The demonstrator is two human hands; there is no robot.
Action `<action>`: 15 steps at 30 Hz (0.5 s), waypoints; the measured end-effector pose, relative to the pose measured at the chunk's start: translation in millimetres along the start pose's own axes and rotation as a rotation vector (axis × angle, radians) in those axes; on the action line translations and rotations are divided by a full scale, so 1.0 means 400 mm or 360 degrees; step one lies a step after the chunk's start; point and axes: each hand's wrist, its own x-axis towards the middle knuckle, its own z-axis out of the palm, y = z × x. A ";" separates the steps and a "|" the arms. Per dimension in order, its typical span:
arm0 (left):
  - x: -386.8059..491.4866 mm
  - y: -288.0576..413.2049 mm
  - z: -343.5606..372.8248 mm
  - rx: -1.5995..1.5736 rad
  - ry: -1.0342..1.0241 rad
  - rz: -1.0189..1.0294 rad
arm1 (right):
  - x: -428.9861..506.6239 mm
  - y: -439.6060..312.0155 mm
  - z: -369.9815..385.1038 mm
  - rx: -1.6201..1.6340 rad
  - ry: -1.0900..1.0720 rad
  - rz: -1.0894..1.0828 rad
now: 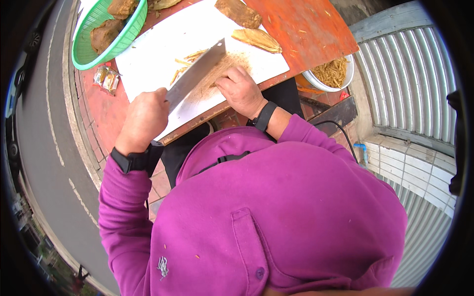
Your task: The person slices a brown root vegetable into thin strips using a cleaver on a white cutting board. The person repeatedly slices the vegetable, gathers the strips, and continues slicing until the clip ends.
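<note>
My left hand [142, 114] grips the handle of a broad steel cleaver [196, 76], whose blade slants up and to the right over a white cutting board [155, 59]. My right hand [239, 88] rests on the board to the right of the blade, fingers curled down; anything beneath them is hidden. Brown crumbs [237, 59] are spread around the fingers and blade. Thin yellowish strips [179, 68] lie left of the blade. Toward the board's far right are a brown lump of preserved vegetable [239, 13] and a yellow-brown wrinkled slab [257, 40].
A green plastic basket [77, 51] holding brown lumps [107, 35] overlaps the board's left edge. Near it sits a small plastic packet [107, 79]. The orange-red table [314, 29] extends right, above a white bucket [351, 72] of cut strips [331, 72]. A road [44, 111] runs along the left.
</note>
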 end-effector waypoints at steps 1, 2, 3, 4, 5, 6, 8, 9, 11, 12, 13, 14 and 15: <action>-0.014 -0.010 -0.009 -0.0011 0.0001 0.0026 | -0.002 -0.001 -0.001 -0.0002 -0.0015 0.0009; -0.025 -0.017 -0.017 -0.0007 0.0019 -0.0025 | -0.002 0.000 0.000 -0.0006 -0.0023 0.0006; -0.035 -0.020 -0.024 -0.0027 -0.0031 -0.0009 | -0.003 0.001 0.001 -0.0001 -0.0026 -0.0006; -0.043 -0.020 -0.031 -0.0051 -0.0072 -0.0002 | -0.004 0.001 0.004 0.0015 -0.0026 -0.0003; -0.047 -0.015 -0.037 -0.0122 -0.0049 0.0110 | -0.004 0.001 0.007 0.0010 0.0009 -0.0034; -0.049 -0.008 -0.044 -0.0092 -0.0155 0.0020 | -0.004 0.002 0.009 0.0012 0.0046 -0.0053; -0.040 0.016 -0.050 -0.0128 -0.0218 0.0046 | -0.004 0.005 0.013 0.0027 0.0090 -0.0062; -0.031 0.029 -0.052 -0.0105 -0.0228 0.0063 | -0.003 0.006 0.015 0.0042 0.0096 -0.0050; -0.004 0.055 -0.045 -0.0007 -0.0269 -0.0025 | -0.001 0.007 0.016 0.0039 0.0084 -0.0055; 0.011 0.069 -0.029 -0.0048 -0.0180 0.0142 | 0.000 0.008 0.016 0.0024 0.0063 -0.0073; 0.027 0.080 -0.014 -0.0022 -0.0128 0.0187 | 0.003 0.007 0.015 0.0028 0.0070 -0.0099; 0.041 0.083 -0.002 -0.0011 -0.0129 0.0242 | 0.006 0.006 0.015 0.0035 0.0063 -0.0093; 0.050 0.080 0.010 -0.0028 -0.0097 0.0215 | 0.007 0.006 0.013 0.0049 0.0077 -0.0085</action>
